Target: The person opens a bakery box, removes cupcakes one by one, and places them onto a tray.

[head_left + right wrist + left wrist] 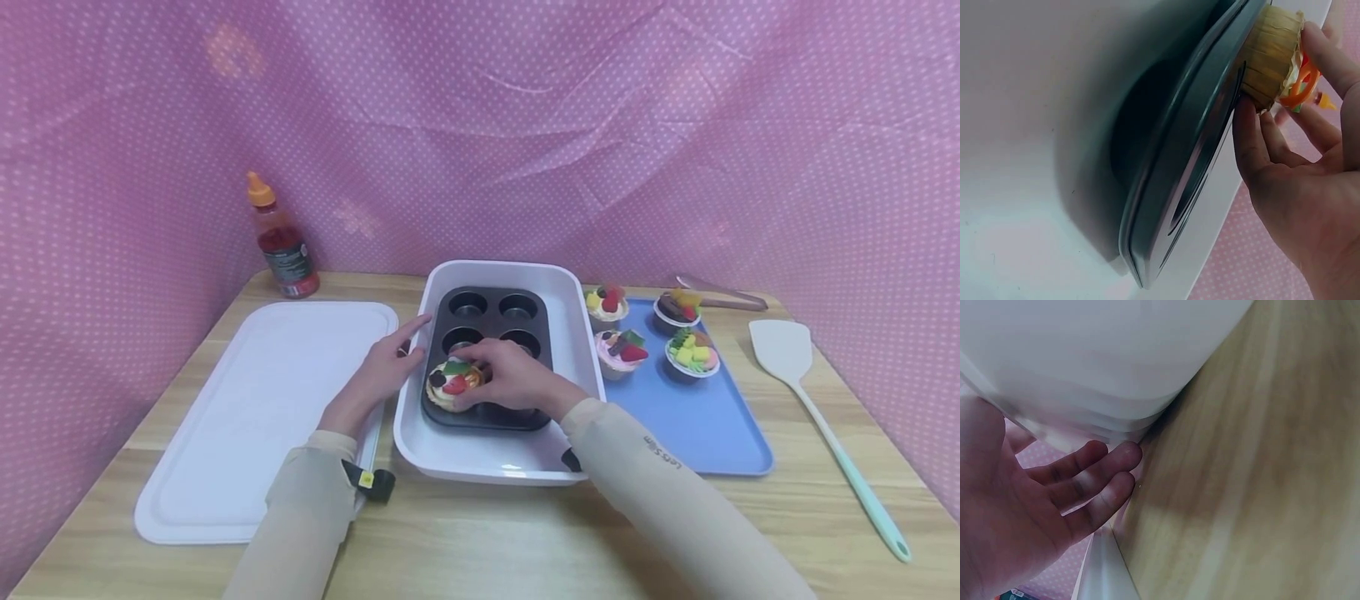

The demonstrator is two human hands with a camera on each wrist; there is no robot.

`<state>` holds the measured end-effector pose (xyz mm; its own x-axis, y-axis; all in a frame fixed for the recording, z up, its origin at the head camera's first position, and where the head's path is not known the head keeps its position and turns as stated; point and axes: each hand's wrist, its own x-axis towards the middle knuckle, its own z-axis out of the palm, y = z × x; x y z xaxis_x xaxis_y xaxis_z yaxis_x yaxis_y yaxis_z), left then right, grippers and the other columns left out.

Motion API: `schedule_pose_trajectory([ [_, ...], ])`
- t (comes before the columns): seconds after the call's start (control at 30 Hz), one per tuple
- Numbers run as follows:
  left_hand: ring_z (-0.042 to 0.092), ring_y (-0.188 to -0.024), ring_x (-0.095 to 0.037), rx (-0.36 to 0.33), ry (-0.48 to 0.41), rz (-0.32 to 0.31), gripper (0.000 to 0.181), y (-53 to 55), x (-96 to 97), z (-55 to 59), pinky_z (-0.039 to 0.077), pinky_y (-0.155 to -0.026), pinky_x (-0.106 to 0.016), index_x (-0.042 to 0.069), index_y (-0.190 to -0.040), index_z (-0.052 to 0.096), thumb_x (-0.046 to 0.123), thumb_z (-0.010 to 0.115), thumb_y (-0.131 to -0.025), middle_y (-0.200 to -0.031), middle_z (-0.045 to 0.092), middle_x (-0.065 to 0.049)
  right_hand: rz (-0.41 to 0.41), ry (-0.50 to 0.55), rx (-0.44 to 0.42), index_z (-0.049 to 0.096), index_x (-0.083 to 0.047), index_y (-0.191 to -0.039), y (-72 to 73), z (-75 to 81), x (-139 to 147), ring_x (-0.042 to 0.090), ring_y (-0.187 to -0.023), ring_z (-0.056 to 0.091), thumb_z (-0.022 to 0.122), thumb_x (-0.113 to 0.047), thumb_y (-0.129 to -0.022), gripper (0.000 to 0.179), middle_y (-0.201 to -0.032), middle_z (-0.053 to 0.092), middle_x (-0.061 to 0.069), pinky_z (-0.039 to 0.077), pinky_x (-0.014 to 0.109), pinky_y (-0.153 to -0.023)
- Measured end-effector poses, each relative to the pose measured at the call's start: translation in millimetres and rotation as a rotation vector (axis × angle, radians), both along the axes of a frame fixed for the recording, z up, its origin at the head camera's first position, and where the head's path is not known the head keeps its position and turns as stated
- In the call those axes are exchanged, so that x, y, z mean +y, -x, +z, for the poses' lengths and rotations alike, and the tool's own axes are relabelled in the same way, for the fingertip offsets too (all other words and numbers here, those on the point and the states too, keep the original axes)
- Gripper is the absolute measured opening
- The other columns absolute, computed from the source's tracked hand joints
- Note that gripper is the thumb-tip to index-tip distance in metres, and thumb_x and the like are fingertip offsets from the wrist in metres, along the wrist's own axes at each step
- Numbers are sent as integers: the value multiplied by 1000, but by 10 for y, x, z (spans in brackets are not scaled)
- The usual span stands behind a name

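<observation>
My right hand [517,377] grips a fruit-topped cupcake [450,387] by its sides, at the near-left cup of the dark muffin tin [491,302]. In the right wrist view the cupcake's yellowish pleated case [1269,56] sits partly down in the cup, with the thumb and fingers around it. The tin lies inside a white rectangular basin [405,417]. At the basin's left wall is my left hand [378,367], its fingers extended by the rim. In the left wrist view these fingers [1094,500] are slightly bent and hold nothing.
A blue tray [720,425] at the right bears several cupcakes [692,354]. Past it lie metal tongs [723,296] and a white spatula [783,350] with a green handle. On the left are a white board [247,425] and a sauce bottle [285,250].
</observation>
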<state>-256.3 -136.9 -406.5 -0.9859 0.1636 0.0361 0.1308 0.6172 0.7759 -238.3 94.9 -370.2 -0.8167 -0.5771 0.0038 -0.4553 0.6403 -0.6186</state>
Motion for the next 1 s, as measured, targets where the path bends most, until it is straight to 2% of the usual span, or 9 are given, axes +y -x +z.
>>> schedule_pose_trajectory([
  [0.17, 55, -100, -30, 13, 7, -1, 57, -4, 9, 1, 47, -88, -43, 30, -156, 40, 23, 52, -100, -109, 61, -19, -7, -8, 5, 63, -17, -138, 1, -21, 7, 13, -97, 59, 86, -33, -80, 65, -120, 67, 1, 52, 31, -88],
  [0.37, 55, -102, -30, 6, 11, 5, 58, -19, 11, 1, 46, -89, -44, 31, -156, 40, 23, 51, -100, -111, 61, -19, 2, 2, 12, 63, -15, -138, 0, -28, 14, 13, -95, 59, 85, -31, -81, 63, -118, 68, 2, 51, 29, -85],
  [0.6, 54, -99, -29, 13, 8, 10, 58, -17, 11, 4, 45, -86, -40, 31, -156, 40, 24, 51, -99, -105, 60, -18, 4, 17, 1, 64, -14, -137, 5, -17, 8, 12, -95, 61, 86, -31, -80, 63, -120, 69, 3, 51, 28, -85],
  [0.77, 53, -98, -28, 8, 13, 11, 58, 3, 6, -4, 44, -83, -38, 31, -156, 39, 25, 51, -100, -105, 58, -17, 1, 30, -9, 64, -14, -137, 7, -3, 13, 14, -98, 62, 86, -31, -79, 64, -122, 70, 3, 52, 30, -87],
  [1.0, 54, -102, -29, -6, 13, 8, 58, 1, 0, 3, 46, -88, -43, 33, -156, 38, 26, 50, -100, -111, 60, -18, -14, 38, -32, 64, -15, -137, 16, -6, 16, 16, -104, 65, 86, -33, -80, 63, -123, 70, 4, 53, 31, -89],
])
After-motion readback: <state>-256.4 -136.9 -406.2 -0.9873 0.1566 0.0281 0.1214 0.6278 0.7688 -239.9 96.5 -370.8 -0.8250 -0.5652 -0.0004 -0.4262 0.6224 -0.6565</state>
